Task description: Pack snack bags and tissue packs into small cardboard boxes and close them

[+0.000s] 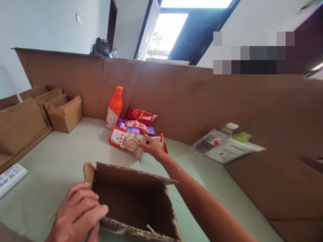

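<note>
Near me on the green surface stands an open cardboard box (136, 174) with torn, ragged edges; its dark inside shows no contents. My left hand (78, 210) is closed over the box's left wall, fingers hooked over the rim. Beyond the box, my right hand (152, 148) reaches forward and pinches the right end of a red and white snack bag (123, 139) with nuts pictured on it. Behind that bag lie purple packs (130, 128), a pink and white packet (137, 125) and a red bag (142, 116). Another red packet (163, 141) is partly hidden behind my right hand.
An orange drink bottle (114, 107) stands against the cardboard wall (176, 94). Several cardboard boxes (67, 114) sit at the left, with a white pack (11, 178) nearer. A clear bottle (213, 141) and a white pouch with a green cap (232, 148) lie at the right.
</note>
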